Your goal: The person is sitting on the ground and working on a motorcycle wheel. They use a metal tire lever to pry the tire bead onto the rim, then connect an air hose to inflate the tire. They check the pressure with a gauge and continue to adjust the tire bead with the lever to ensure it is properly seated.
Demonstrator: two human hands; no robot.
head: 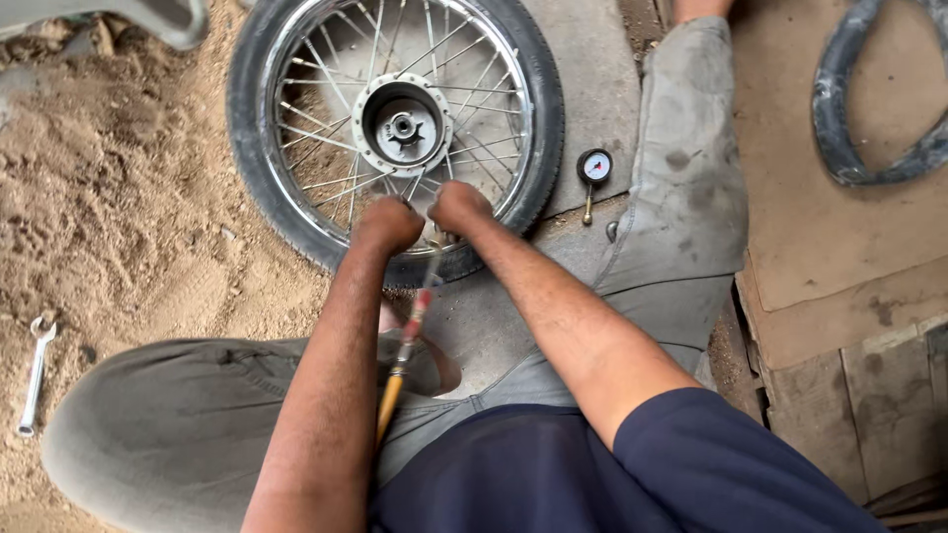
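Bare hands [425, 222] closed at wheel rim [434, 242]

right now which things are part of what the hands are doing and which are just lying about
In use:
- spoked wheel with tyre
- left hand and right hand, both at the near rim
- red and yellow hose, running up to the hands

Lying about:
- round pressure gauge beside the tyre
- spanner on the sand
- black rubber tube on the board

A spanner [36, 373] lies on sand; a rubber tube [857, 109] rests on cardboard.
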